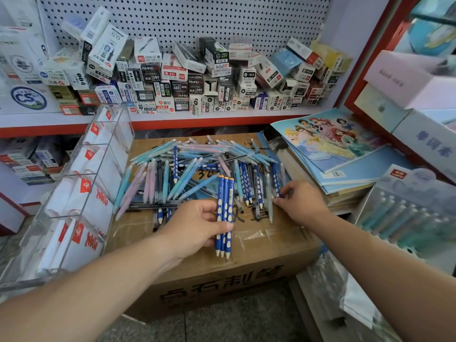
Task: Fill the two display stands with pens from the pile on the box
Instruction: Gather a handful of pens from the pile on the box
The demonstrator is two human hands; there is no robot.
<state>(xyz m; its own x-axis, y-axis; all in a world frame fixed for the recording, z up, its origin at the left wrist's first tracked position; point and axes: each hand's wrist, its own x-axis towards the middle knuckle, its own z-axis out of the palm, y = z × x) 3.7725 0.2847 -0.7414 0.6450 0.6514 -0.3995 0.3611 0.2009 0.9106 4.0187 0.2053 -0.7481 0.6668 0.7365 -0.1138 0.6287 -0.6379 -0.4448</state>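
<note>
The left hand (197,225) grips three dark-blue plastic pens with pale oval dots (224,213) between thumb and curled fingers, upright with white tips down. Just beyond this grip lies the pile of blue, pink and teal pens (187,169) on the brown cardboard box (222,275). To its left stands the clear acrylic tiered display stand (81,193). To its right, the right hand (299,201) touches dotted pens at the pile's edge; whether it pinches one I cannot tell.

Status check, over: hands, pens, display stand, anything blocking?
Left hand grips three blue pens, tips down. Right hand at the pile on the box, grip unclear. Display stand at left, no pens yet. Nothing blocking.
</note>
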